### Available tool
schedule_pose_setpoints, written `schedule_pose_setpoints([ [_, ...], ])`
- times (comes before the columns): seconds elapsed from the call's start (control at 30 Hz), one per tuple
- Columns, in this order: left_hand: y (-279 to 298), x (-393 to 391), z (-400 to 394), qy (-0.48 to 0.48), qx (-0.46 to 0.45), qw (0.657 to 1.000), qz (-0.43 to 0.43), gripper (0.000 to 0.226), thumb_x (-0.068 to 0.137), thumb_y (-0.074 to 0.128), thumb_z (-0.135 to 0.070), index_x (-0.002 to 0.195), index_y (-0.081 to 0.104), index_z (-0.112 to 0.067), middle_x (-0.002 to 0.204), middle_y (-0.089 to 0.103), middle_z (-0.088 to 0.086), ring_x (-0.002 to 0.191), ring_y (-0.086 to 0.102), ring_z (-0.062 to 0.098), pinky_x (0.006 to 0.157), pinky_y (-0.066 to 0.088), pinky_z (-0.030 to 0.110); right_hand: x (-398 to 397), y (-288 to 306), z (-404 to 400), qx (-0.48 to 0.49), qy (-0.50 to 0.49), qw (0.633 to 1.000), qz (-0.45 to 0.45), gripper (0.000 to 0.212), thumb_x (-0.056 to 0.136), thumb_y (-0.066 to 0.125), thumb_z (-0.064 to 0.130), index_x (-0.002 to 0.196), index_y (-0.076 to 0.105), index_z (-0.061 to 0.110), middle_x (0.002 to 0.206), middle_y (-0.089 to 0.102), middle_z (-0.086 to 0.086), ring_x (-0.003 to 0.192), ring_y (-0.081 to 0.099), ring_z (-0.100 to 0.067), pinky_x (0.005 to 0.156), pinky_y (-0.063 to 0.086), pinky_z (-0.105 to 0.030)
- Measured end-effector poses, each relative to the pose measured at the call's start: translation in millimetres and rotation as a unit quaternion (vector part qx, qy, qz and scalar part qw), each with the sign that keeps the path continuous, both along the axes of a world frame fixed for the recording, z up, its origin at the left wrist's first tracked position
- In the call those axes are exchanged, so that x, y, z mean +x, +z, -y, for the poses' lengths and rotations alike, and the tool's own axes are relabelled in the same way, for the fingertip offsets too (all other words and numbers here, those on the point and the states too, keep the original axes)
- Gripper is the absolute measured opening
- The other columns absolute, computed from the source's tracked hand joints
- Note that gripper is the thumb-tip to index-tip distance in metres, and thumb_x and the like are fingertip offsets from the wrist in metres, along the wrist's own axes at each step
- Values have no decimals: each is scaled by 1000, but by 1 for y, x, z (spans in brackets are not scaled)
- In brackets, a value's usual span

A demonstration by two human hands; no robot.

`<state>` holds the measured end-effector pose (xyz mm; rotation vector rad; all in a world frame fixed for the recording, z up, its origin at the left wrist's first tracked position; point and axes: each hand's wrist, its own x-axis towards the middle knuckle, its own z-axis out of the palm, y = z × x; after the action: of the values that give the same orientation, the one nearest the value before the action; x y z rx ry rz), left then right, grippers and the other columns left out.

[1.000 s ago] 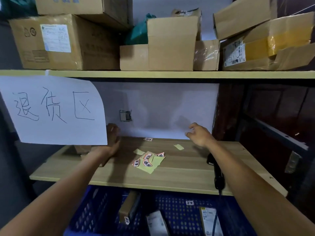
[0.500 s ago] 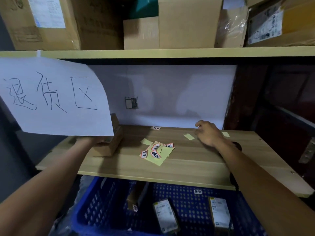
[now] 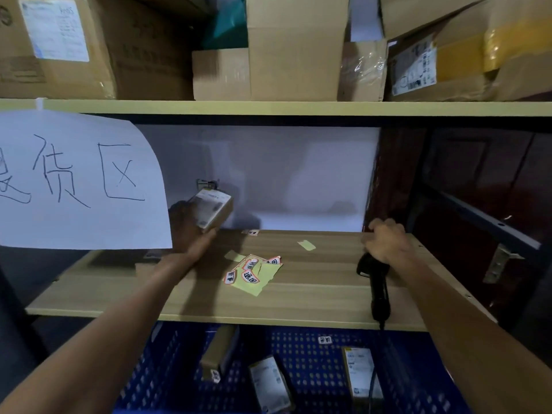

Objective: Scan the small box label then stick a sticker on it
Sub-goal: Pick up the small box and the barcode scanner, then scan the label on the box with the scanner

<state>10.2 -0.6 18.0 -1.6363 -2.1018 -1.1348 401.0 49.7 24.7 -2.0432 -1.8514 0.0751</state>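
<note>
While my left hand holds the small box up above the shelf, fingers wrapped round its lower end and label side tilted toward me, my right hand is clenched on the black scanner, resting on the board. The sticker sheet lies between them. Risk: that tilt could glance the beam off the label, or my loose grip let the box slip.

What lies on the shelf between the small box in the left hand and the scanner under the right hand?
In the head view, between small box and scanner, the wooden shelf carries a yellow sticker sheet and loose yellow scraps.
</note>
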Motion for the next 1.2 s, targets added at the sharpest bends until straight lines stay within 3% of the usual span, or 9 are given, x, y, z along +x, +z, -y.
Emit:
schedule_pose_setpoints([
  [0.1,-7,18,8,-13,14,998,-61,67,69,73,-44,122,48,-11,129,51,21,115,46,42,92,46,47,-5,-4,11,-31,-44,999,0,64,84,57,49,132,48,8,132,47,-20,121,47,-38,96,43,-44],
  [0.23,-17,98,4,-105,24,991,-74,74,75,72,-43,133,38,-12,140,41,21,121,40,40,87,49,51,39,-14,31,-88,-106,970,-203,94,64,61,74,131,52,9,133,56,-18,114,57,-35,91,46,-43],
  [0.33,-27,121,-1,-113,4,989,-98,80,73,72,-49,134,39,-9,133,49,18,114,47,38,88,48,48,38,-23,36,-202,-58,931,-300,88,64,74,64,125,53,5,121,61,-15,87,59,-26,69,47,-33],
  [0.47,-40,127,2,-152,38,983,-92,80,66,73,-40,129,36,-8,127,51,19,110,40,33,90,47,47,15,-39,35,-213,-36,912,-348,67,74,78,29,127,50,0,116,61,-18,99,61,-32,79,56,-42],
  [0.53,-40,134,3,-164,29,982,-88,85,58,75,-33,128,35,-7,123,50,20,109,37,30,92,48,49,10,-40,32,-196,-18,894,-403,51,73,72,19,119,60,0,98,71,-19,84,68,-32,86,58,-50],
  [0.6,-41,132,0,-150,1,986,-68,94,56,78,-33,134,34,-4,126,46,20,114,35,31,97,44,50,-2,-33,34,-155,33,878,-451,38,72,65,16,107,67,3,79,73,-12,67,67,-25,80,57,-45],
  [0.7,-38,130,1,-128,-23,991,-24,110,57,83,-39,143,25,-3,134,36,18,121,35,34,101,40,46,-30,-7,47,-90,112,846,-514,31,74,65,16,103,68,7,76,75,-7,57,62,-18,70,52,-37],
  [0.97,-32,131,8,-41,-22,996,-73,107,49,86,-53,132,35,-8,124,45,15,111,46,31,83,47,42,-85,20,60,-19,196,812,-549,8,85,59,6,93,58,5,65,58,-8,46,50,-16,55,46,-29],
  [1.2,-36,123,10,0,-21,996,-91,108,48,80,-66,130,35,-12,122,45,13,109,47,30,82,49,44,-93,21,61,-28,183,809,-558,25,85,58,7,109,57,-1,67,59,-5,46,50,-14,46,46,-21],
])
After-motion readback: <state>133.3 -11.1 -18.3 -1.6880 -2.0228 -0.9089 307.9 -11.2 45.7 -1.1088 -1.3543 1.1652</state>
